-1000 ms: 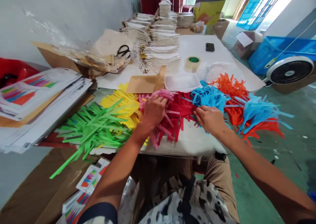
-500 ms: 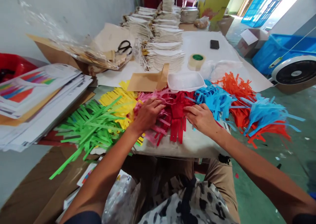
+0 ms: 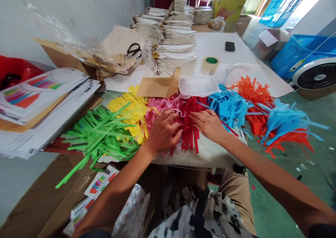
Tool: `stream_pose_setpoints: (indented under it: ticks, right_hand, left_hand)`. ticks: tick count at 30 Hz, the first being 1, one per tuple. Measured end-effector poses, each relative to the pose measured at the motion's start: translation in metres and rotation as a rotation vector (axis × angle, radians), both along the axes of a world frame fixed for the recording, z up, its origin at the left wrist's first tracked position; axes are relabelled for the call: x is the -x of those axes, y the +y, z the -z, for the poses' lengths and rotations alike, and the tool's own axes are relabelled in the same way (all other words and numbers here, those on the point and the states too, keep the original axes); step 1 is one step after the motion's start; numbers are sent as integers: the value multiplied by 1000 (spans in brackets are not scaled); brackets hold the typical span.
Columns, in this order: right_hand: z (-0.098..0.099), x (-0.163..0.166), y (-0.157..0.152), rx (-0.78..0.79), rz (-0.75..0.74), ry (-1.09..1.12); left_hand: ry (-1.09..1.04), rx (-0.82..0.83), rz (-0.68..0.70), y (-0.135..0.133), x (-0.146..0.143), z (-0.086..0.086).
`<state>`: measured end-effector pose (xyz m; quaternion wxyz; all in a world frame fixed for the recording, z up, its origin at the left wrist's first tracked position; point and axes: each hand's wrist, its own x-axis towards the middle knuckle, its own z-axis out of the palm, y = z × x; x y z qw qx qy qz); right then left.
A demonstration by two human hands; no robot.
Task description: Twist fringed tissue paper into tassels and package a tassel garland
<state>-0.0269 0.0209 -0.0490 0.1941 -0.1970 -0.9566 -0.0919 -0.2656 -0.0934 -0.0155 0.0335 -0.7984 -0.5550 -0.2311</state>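
A red tissue-paper fringe [image 3: 187, 138] lies at the table's front edge between my two hands, its cut strips hanging toward me. My left hand [image 3: 165, 131] is curled over the fringe's left side, next to the pink fringe [image 3: 165, 105]; its fingertips are partly hidden among the strips. From the right, my right hand [image 3: 210, 124] has its fingers together on the upper part of the red fringe. A yellow fringe [image 3: 130, 108] and a green fringe [image 3: 97, 133] lie to the left. Blue fringe [image 3: 228, 103] lies to the right.
Behind the fringes stand a clear plastic tray [image 3: 198, 85] and folded brown card [image 3: 157, 86]. Farther back are tape [image 3: 210, 65], a phone [image 3: 230, 46], scissors [image 3: 133, 50] and stacked white bundles [image 3: 175, 61]. Orange fringe [image 3: 256, 94] and a fan [image 3: 316, 76] are at right; printed sheets [image 3: 39, 101] at left.
My left hand has moved right and toward me, from the pink strips to the red fringe. My right hand has shifted slightly left, farther over the red fringe.
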Motion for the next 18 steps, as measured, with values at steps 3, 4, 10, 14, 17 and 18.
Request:
stream_pose_setpoints:
  ticks: [3,4,10,14,17,18]
  right_hand:
    - [3,6,0,109,-17,42]
    - [4,7,0,134,-16,57]
    - [1,5,0,279,72,205]
    - [-6,3,1,419,119,324]
    - [-9,3,3,504,126,366]
    - [-12,3,3,530,117,373]
  left_hand:
    - [72,-7,-165,0,-5,3]
    - [74,-26,-197,0,-6,3]
    - [-181,-55,-209,2,-19,0]
    - [-285,73,-203,10,-31,5]
    - [-317,146,-266,16,-36,9]
    - [-330,166,-290,17,-37,10]
